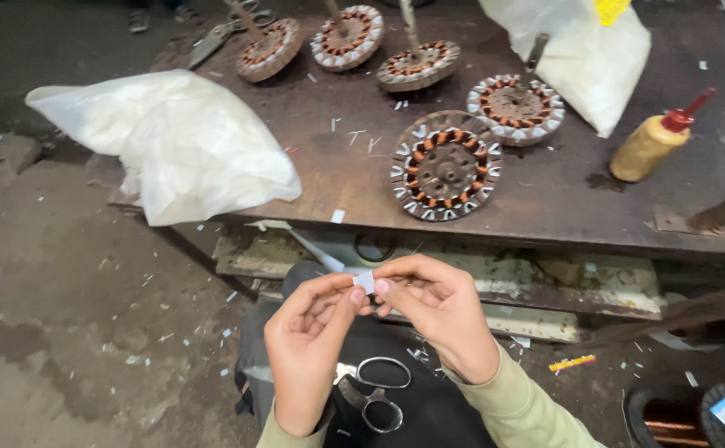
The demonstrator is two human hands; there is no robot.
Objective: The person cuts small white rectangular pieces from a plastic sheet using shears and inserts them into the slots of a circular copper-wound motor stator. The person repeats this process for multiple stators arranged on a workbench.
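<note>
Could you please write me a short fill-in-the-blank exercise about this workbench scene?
1. Both hands, the left hand and the right hand, pinch a small white ____ slip.
2. The scissors rest on the person's ____.
3. The yellow bottle has a ____ nozzle.

Missing words: paper; lap; red

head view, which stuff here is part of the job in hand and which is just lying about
In hand: left hand and right hand pinch a small white paper slip; scissors on the lap; nearest wound stator.

Lying about: white plastic bag, yellow squeeze bottle, paper scraps on the floor.
</note>
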